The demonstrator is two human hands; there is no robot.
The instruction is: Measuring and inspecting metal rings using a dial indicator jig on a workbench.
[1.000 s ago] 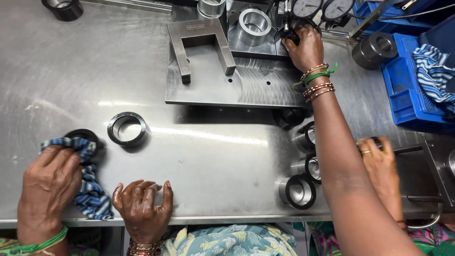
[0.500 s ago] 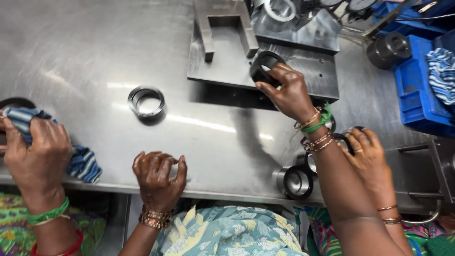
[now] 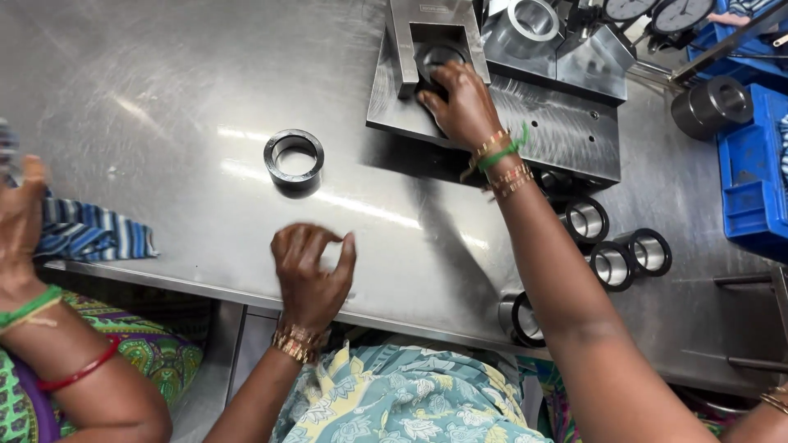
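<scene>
Ring (image 3: 439, 59), dark metal, sits in the slot of the U-shaped steel block (image 3: 435, 37) on the grey plate (image 3: 542, 123), with the right hand (image 3: 461, 102) clasping its near edge. It looks heavy, rigid and smooth, likely slick, so the outer rim is the place to pinch. Below and left of that grip, the left hand (image 3: 312, 275) curls loosely over the table (image 3: 164, 98), holding nothing visible. Between them lies 1 loose ring (image 3: 294, 156); 4 more rings (image 3: 611, 246) stand right of the forearm.
</scene>
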